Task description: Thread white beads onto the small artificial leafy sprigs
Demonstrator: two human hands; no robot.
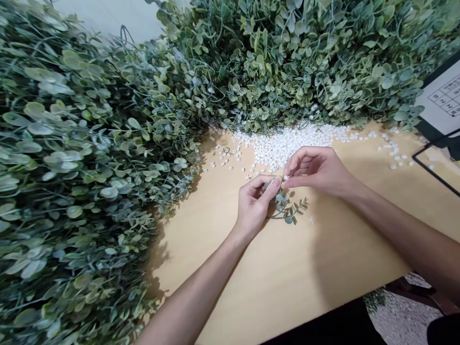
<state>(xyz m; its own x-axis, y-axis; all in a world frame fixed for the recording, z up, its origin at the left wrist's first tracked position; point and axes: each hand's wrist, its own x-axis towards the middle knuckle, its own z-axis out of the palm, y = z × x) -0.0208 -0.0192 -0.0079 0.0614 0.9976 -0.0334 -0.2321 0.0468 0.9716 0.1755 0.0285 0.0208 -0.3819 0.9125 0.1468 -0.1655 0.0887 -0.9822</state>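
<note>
left hand (255,203) pinches a leafy sprig (287,208) over the tabletop (287,278); right hand (316,170) pinches a small white piece at its tip. white beads (283,143) lie loose just behind, foliage (72,167) crowding left and rear; bare wood toward the near edge.

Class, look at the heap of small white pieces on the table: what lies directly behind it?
Behind the white pieces a bank of green leafy sprigs rises from the table. The foliage overhangs the heap's far edge, hiding whatever lies under it.
</note>
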